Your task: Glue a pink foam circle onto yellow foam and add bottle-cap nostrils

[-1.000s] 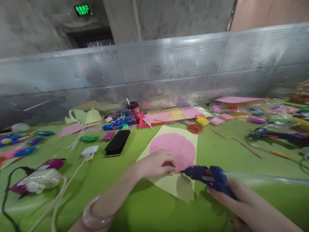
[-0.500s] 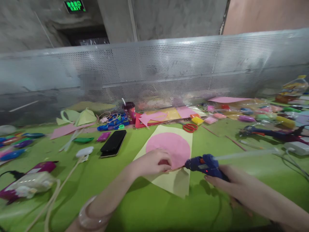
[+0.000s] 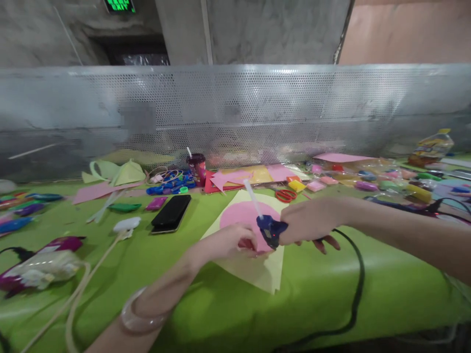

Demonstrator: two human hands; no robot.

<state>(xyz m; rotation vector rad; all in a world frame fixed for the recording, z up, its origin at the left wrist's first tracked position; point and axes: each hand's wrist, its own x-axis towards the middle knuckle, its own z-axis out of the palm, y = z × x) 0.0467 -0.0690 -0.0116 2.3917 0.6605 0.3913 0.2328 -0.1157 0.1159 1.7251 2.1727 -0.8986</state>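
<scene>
My right hand (image 3: 307, 220) is wrapped round the blue glue gun (image 3: 271, 231), by the right edge of the pink circle (image 3: 234, 214) on pale paper (image 3: 259, 274). My left hand (image 3: 233, 241) curls at the circle's near edge; over the feed I can't tell if it pinches anything.

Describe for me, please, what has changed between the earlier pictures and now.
The right hand has moved left and forward, turning the blue glue gun so its translucent stick, which trailed right, now points upward; nothing was let go. The left hand stays at the near edge of the pink circle on the pale yellow paper.
</scene>
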